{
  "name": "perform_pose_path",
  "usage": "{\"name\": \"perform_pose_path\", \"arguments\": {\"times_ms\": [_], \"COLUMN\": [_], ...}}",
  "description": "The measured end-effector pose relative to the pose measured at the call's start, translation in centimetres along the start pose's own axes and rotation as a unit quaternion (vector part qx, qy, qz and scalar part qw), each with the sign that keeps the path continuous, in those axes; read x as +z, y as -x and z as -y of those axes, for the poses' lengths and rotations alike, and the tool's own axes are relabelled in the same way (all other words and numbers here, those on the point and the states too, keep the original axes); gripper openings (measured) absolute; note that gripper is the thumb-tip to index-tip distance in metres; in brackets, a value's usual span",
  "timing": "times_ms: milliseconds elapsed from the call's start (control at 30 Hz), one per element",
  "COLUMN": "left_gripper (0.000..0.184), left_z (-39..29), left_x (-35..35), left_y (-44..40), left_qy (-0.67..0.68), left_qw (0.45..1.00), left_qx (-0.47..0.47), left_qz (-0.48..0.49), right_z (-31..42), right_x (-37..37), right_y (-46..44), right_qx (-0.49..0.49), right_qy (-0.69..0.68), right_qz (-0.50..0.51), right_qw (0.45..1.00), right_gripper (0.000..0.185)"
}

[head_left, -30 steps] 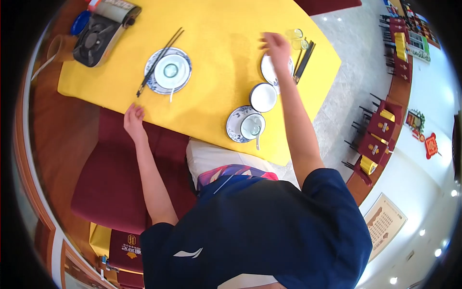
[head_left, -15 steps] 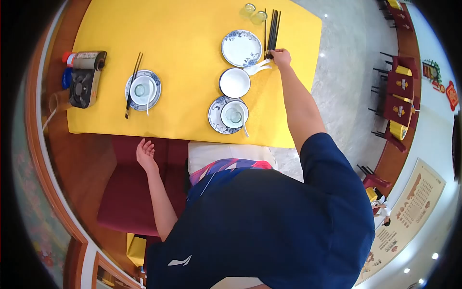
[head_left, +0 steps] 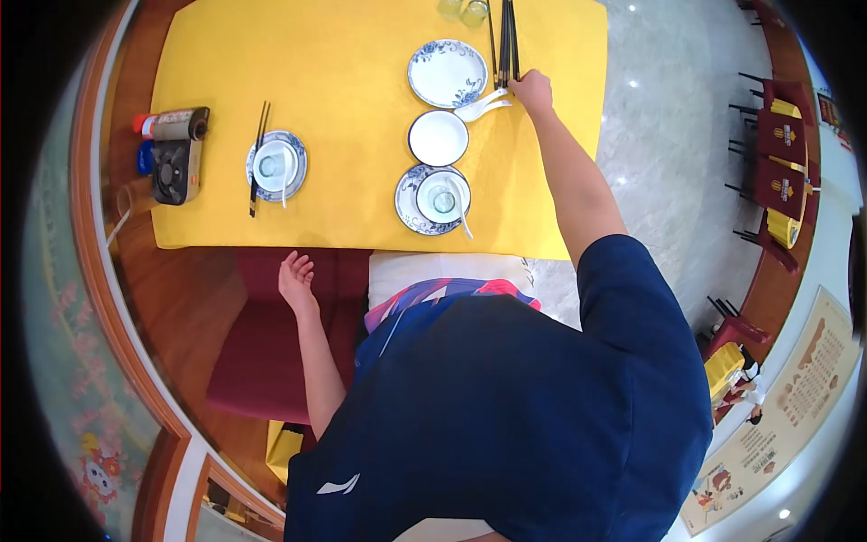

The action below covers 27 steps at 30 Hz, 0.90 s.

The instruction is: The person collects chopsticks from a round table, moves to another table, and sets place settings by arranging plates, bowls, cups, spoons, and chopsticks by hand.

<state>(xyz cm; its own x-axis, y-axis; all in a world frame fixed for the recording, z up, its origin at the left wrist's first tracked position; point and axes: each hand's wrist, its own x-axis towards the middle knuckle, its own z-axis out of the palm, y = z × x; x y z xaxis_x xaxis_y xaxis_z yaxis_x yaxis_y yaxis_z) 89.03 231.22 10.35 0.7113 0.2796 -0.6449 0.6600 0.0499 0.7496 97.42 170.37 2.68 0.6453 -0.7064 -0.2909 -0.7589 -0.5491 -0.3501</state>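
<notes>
The fingertips of my right hand are pinched at the lower end of black chopsticks that lie bunched near the table's right side. Exactly how many are between the fingers is hidden. Close by the hand are white spoons, a blue-patterned plate and a white bowl. Nearer me, another patterned plate carries a bowl with a small glass and a spoon. My left hand hangs in front of the table edge, palm up, fingers loosely apart, holding nothing.
At the left, a plate bears a bowl, glass and spoon, with chopsticks alongside. A portable stove and a canister stand at the table's left edge. Glasses are at the far side. A burgundy seat is below.
The whole view has shifted a little. Relative to the dishes, my right hand has moved slightly right, and the chopsticks by it have spread slightly. My left hand stays raised and loose.
</notes>
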Motion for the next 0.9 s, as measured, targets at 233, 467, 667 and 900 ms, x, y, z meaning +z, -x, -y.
{"name": "perform_pose_path", "arguments": {"times_ms": [233, 467, 667, 900], "left_gripper": [0.031, 0.031, 0.032, 0.03], "left_z": [-2.0, -5.1, -6.3, -4.1], "left_x": [3.6, 12.5, 21.3, 23.6], "left_y": [-0.3, 2.1, 5.4, 6.3], "left_qy": [-0.016, -0.098, -0.119, -0.071], "left_qw": [0.998, 0.967, 0.903, 0.898], "left_qx": [0.015, 0.093, 0.133, 0.089], "left_qz": [0.057, 0.218, 0.391, 0.425], "right_z": [-1.9, -4.3, 0.5, 5.7], "right_x": [-0.6, -1.5, -4.0, -0.9], "right_y": [2.6, 8.6, 20.0, 30.9], "right_qx": [0.038, 0.148, 0.07, -0.044], "right_qy": [-0.017, -0.256, -0.446, -0.381], "right_qz": [0.042, 0.104, 0.174, 0.204], "right_qw": [0.998, 0.95, 0.875, 0.901], "right_gripper": [0.035, 0.03, 0.024, 0.018]}}
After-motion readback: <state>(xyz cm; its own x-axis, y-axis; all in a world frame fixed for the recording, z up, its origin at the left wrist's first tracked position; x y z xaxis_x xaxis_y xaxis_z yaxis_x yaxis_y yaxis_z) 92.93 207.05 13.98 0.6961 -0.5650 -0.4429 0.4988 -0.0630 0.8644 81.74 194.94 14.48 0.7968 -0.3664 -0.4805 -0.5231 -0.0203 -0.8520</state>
